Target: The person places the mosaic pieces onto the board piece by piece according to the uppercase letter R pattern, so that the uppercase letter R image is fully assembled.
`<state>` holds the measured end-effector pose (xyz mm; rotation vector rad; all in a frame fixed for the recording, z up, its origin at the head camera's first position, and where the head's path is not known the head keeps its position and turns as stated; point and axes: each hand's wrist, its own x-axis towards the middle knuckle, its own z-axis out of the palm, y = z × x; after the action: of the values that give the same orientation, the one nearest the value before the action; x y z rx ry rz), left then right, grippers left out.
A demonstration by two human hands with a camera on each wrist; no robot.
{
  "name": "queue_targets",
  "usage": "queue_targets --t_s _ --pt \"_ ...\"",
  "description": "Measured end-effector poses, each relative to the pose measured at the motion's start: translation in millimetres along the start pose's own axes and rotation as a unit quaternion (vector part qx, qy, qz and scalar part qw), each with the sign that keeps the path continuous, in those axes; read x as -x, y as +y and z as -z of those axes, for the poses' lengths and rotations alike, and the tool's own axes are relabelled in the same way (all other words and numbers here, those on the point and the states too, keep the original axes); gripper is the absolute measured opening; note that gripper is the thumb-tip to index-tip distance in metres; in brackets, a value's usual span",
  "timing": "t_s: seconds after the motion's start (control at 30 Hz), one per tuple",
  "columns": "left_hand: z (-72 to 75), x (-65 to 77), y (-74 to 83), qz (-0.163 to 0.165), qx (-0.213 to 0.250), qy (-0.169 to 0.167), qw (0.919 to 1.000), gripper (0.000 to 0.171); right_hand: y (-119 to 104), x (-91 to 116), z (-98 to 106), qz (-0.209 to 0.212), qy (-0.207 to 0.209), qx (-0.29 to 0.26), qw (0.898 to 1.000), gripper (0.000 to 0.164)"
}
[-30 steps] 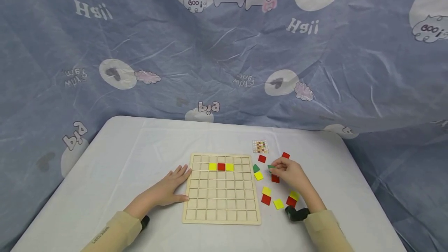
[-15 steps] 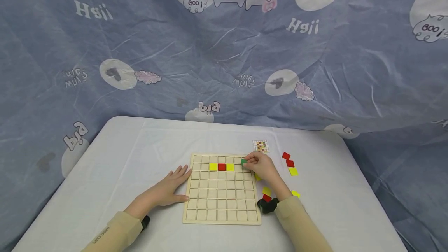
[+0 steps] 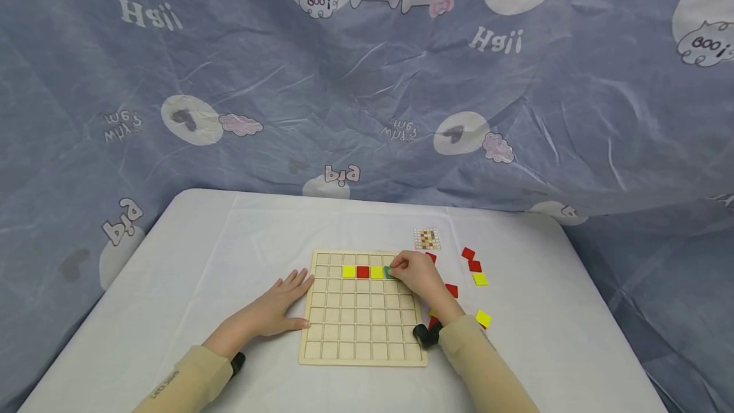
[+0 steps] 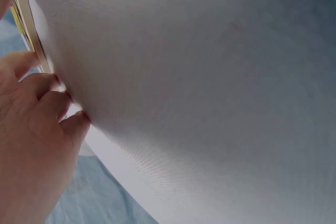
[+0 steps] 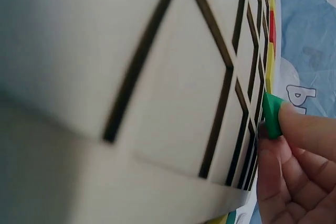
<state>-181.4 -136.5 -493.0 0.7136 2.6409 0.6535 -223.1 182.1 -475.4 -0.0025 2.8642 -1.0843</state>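
Observation:
A wooden grid board (image 3: 362,327) lies on the white table (image 3: 229,253). Its second row holds a yellow tile (image 3: 348,271), a red tile (image 3: 362,271) and another yellow tile (image 3: 376,271). My right hand (image 3: 415,275) pinches a green tile (image 3: 389,272) (image 5: 271,116) and sets it into the cell just right of the second yellow tile. My left hand (image 3: 275,308) (image 4: 31,129) lies flat on the table, fingertips against the board's left edge (image 4: 32,30).
Loose red and yellow tiles (image 3: 474,271) lie on the table right of the board, one yellow tile (image 3: 483,318) nearer me. A small pattern card (image 3: 427,239) sits behind the board. A blue printed cloth (image 3: 367,81) hangs behind the table.
My right hand carried the green tile from the loose pile leftwards over the board and lowered it to the cell beside the yellow tile. The left hand stayed still.

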Motion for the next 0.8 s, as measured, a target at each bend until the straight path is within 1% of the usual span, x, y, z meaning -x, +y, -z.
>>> queue_targets --t_s 0.23,0.37,0.47,0.57,0.67,0.8 --pt "0.6 0.4 -1.4 -0.004 0.005 -0.001 1.0 0.091 -1.6 -1.6 -4.5 -0.003 0.009 0.021 1.0 0.01" --pt "1.3 0.7 -0.9 -0.004 0.005 -0.001 1.0 0.091 -3.8 -1.9 -6.5 0.003 0.01 0.044 0.999 0.01" --pt "1.8 0.2 -0.7 -0.005 0.005 0.0 1.0 0.09 -5.7 -1.6 -4.9 0.004 0.004 0.049 0.999 0.009" --pt "2.0 -0.1 -1.1 -0.007 0.008 -0.001 0.9999 0.09 -4.8 -0.5 2.0 -0.003 -0.002 0.035 0.999 0.007" --pt "2.2 0.2 -1.1 -0.008 0.01 -0.002 0.9999 0.09 0.4 -1.1 14.2 -0.021 -0.002 0.01 1.0 0.01" --pt "1.6 0.6 -2.0 -0.009 0.007 -0.001 0.9999 0.089 14.3 -5.4 33.4 -0.05 0.015 -0.018 0.998 0.016"
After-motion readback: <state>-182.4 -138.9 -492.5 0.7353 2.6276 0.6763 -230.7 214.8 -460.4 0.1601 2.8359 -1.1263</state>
